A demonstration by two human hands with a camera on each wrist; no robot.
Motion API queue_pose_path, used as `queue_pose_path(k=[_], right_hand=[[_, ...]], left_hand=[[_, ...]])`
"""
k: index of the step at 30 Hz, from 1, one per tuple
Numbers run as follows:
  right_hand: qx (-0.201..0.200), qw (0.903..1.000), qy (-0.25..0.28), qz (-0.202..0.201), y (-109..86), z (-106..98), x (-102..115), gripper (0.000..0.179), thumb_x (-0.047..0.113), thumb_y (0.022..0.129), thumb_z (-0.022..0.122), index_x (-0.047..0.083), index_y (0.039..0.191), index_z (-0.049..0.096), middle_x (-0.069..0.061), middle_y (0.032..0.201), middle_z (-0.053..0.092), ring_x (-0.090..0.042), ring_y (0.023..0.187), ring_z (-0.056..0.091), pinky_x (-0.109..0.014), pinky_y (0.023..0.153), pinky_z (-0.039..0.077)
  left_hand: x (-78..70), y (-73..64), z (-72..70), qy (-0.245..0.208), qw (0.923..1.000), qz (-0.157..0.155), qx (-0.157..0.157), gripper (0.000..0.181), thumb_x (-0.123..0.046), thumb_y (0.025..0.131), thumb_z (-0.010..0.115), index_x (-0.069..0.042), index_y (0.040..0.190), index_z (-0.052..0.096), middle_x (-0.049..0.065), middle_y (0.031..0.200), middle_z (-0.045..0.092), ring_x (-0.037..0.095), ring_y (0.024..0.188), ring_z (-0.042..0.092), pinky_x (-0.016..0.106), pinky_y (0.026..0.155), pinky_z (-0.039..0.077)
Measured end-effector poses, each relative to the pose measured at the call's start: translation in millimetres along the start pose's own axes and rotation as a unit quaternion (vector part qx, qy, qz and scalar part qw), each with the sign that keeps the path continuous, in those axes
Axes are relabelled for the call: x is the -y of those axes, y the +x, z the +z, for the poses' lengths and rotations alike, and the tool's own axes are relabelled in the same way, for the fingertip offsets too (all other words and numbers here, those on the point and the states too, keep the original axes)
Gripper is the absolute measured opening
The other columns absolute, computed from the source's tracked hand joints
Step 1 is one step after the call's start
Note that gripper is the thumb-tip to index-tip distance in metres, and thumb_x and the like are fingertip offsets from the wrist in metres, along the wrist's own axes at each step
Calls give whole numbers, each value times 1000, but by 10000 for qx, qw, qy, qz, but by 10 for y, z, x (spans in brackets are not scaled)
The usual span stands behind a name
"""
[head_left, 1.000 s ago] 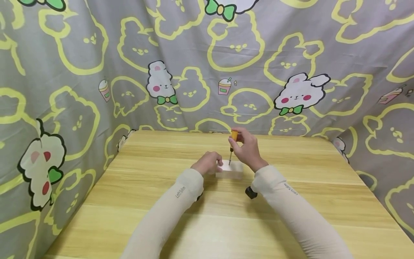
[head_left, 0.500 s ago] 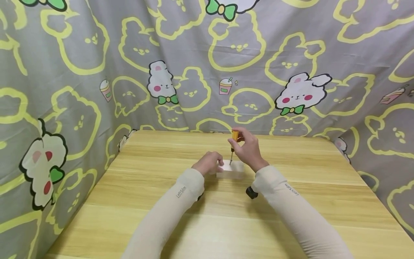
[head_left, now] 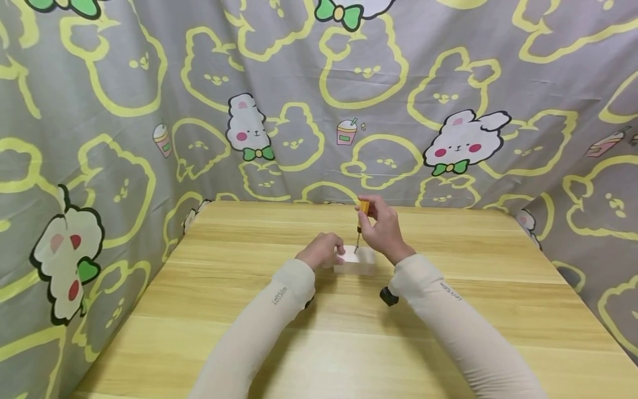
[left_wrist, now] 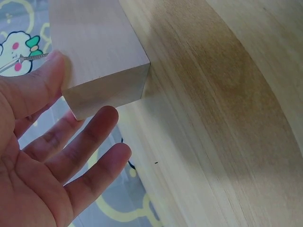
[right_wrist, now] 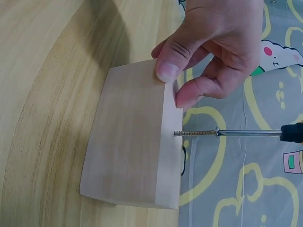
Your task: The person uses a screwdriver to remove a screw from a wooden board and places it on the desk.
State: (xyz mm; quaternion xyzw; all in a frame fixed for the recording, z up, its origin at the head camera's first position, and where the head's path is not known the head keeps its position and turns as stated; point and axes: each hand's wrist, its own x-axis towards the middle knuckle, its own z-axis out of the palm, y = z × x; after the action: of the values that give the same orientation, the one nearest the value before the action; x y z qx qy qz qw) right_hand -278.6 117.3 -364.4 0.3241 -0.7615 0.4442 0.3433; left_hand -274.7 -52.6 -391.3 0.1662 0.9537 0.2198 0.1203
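Observation:
A pale wooden block (head_left: 354, 268) stands on the table, its narrow face up. My left hand (head_left: 321, 251) grips its left end, with thumb and index finger (right_wrist: 191, 92) on either side of the upper edge. In the left wrist view, the other fingers are spread below the block's end. A threaded screw (right_wrist: 195, 133) stands upright in the top face, most of its thread showing. On the screw's head sits the tip of a screwdriver (right_wrist: 248, 133). My right hand (head_left: 385, 227) holds its yellow handle (head_left: 365, 207) from above; the right wrist view leaves that hand out.
The wood-grain table (head_left: 329, 354) reaches back to a grey patterned curtain (head_left: 299, 72), which also hangs along both sides. A black piece (head_left: 389, 296) shows beneath the right cuff.
The right fingers have shifted slightly round the screwdriver handle, whose top has moved a little to the right. The left hand and the block hold nearly the same place.

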Motion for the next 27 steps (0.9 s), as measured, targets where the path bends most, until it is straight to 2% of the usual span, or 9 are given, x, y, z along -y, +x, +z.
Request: queue_pose_path(k=[5, 8, 14, 24, 27], right_hand=[[24, 9998, -187, 27, -8, -16, 5, 32, -10, 86, 56, -5, 117, 52, -21, 105, 65, -31, 79, 65, -41, 66, 56], [78, 9995, -272, 106, -21, -24, -1, 33, -6, 87, 60, -3, 119, 52, -19, 106, 64, -29, 79, 62, -42, 63, 54], [46, 9990, -420, 160, -36, -24, -19, 37, -2, 86, 70, -3, 119, 54, -18, 98, 60, -29, 81, 62, -39, 63, 56], [-51, 9993, -362, -31, -23, 5, -24, 35, -8, 87, 64, -8, 121, 53, -21, 94, 62, -30, 77, 64, -38, 68, 57], [-69, 9994, -329, -50, -22, 16, -25, 35, -9, 88, 63, -8, 121, 52, -21, 97, 63, -30, 79, 65, -38, 68, 57]], left_hand=[[2, -2, 4, -5, 10000, 44, -8, 13, -17, 84, 77, -15, 95, 71, 3, 116, 67, 18, 99, 59, 36, 90, 49], [1, -5, 6, 2, 10000, 39, -3, 14, -17, 84, 77, -15, 95, 71, 3, 116, 67, 18, 98, 58, 36, 91, 49], [-8, -6, 10, 10, 10000, 6, 6, 14, -17, 84, 77, -15, 97, 71, 4, 119, 66, 19, 102, 59, 38, 94, 48], [-4, 8, 3, 17, 10000, -64, 2, 15, -18, 85, 76, -15, 99, 71, 4, 120, 65, 21, 107, 58, 39, 95, 48], [4, 5, 1, -3, 10000, -36, -3, 16, -18, 85, 76, -14, 99, 71, 4, 120, 65, 22, 108, 58, 39, 95, 48]])
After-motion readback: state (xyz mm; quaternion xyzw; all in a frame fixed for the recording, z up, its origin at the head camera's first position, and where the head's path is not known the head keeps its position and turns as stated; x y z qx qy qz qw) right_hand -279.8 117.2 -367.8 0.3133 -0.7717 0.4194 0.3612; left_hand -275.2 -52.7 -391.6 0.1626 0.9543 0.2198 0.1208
